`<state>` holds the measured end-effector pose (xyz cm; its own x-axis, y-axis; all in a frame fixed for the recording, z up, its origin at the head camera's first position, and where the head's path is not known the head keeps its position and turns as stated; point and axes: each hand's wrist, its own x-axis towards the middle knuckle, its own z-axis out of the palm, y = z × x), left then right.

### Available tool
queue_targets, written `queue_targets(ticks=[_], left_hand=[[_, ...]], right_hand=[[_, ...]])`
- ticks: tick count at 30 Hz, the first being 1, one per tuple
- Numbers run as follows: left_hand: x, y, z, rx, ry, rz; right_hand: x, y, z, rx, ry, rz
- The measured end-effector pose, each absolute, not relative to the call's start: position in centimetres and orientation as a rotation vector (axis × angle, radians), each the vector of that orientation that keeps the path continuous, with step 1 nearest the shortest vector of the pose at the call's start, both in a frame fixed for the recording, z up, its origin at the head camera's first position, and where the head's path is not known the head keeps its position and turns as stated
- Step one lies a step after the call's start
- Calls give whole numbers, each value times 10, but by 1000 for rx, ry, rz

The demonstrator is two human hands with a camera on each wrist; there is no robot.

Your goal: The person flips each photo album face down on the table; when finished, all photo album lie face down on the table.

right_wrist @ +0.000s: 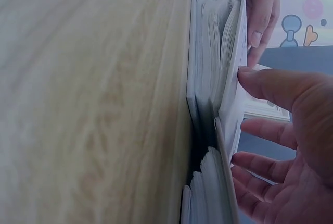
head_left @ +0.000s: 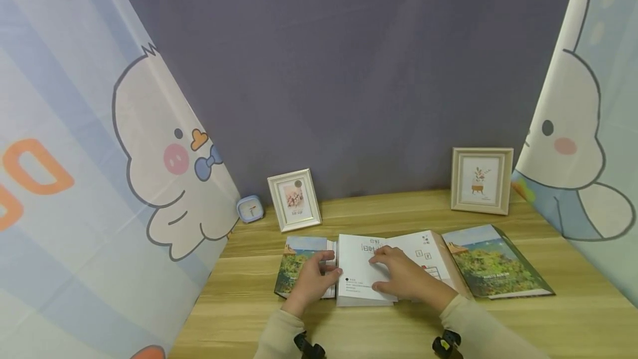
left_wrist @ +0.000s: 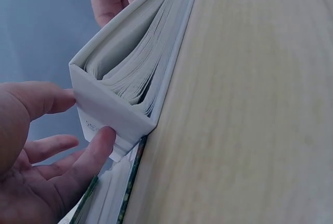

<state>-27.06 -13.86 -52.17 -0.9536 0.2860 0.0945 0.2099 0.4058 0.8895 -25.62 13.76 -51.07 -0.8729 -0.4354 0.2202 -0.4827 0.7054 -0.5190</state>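
Observation:
A thick white book (head_left: 361, 276) lies open on the wooden table (head_left: 399, 326), and its green landscape jacket (head_left: 493, 265) spreads out to both sides. My left hand (head_left: 311, 280) grips the left edge of the white page block, thumb on top and fingers against the side; the left wrist view shows the thumb and forefinger pinching the block's corner (left_wrist: 112, 114). My right hand (head_left: 405, 277) lies flat on the printed top page, fingers spread. In the right wrist view its thumb (right_wrist: 265, 81) touches the edge of the raised white block (right_wrist: 229, 62), and the fingers stay straight.
Two picture frames stand at the back of the table, a white one (head_left: 294, 199) at the left and a beige one (head_left: 481, 179) at the right. A small blue clock (head_left: 250, 208) sits beside the left frame. Cartoon-printed curtains (head_left: 99, 181) close in both sides.

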Motion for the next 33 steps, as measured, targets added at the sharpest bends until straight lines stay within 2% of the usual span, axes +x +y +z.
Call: queue_targets(ticks=[11,33], left_hand=[[-270,-138,-523,528,2689,1458],[-272,-138,-521,498,2584,1659]], right_hand=[[-254,139,-513,740,-2853,935],[-256,139,-515,759,-2821,1018]])
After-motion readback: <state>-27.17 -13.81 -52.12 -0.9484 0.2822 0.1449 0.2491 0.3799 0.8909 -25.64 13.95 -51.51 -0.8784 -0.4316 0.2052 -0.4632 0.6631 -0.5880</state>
